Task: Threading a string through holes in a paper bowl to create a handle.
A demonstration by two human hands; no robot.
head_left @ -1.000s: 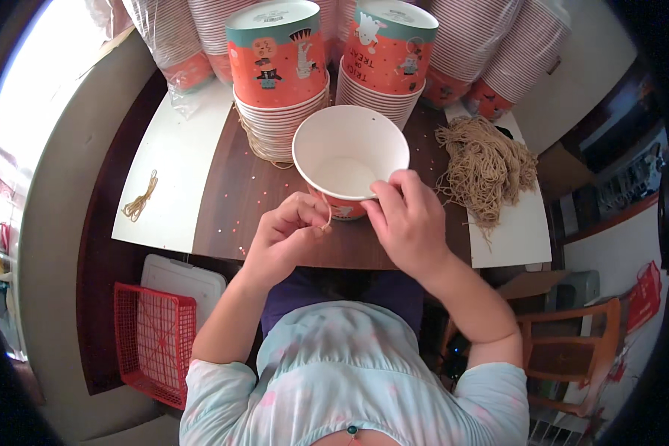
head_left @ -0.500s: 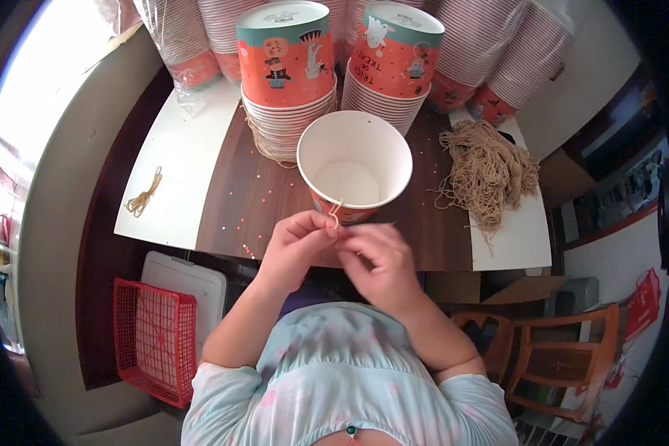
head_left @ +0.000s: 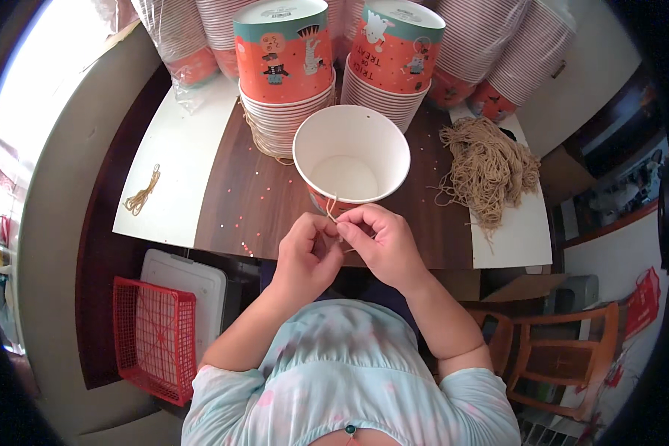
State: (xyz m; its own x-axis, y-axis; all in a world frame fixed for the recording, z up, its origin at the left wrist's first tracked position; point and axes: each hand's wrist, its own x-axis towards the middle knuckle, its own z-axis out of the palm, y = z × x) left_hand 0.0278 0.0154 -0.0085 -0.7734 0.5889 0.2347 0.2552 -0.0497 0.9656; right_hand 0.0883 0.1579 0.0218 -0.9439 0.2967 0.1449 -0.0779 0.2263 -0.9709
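An upright paper bucket (head_left: 383, 160), white inside and orange outside, stands near the table's front edge. A thin tan string (head_left: 331, 201) rises in a small loop at its near rim. My left hand (head_left: 305, 253) is closed on the string just in front of the bucket. From the right, my right hand (head_left: 383, 241) pinches the same string between thumb and forefinger, its fingertips close to the left ones. A short end of string shows below the fingers. Where the string meets the bucket is too small to make out.
Behind the bucket stand two upside-down stacks of orange buckets (head_left: 282, 63) (head_left: 401, 52), with bagged stacks (head_left: 483, 44) further back. A heap of tan string (head_left: 490, 171) lies at right, a small string bundle (head_left: 143, 191) at left. Tiny beads dot the table (head_left: 230, 186). A red basket (head_left: 154, 334) is below left.
My right hand has shifted up and now pinches the string, where it was blurred by motion before. My left hand has turned slightly and its fingers have curled in. The bucket has shifted slightly away.
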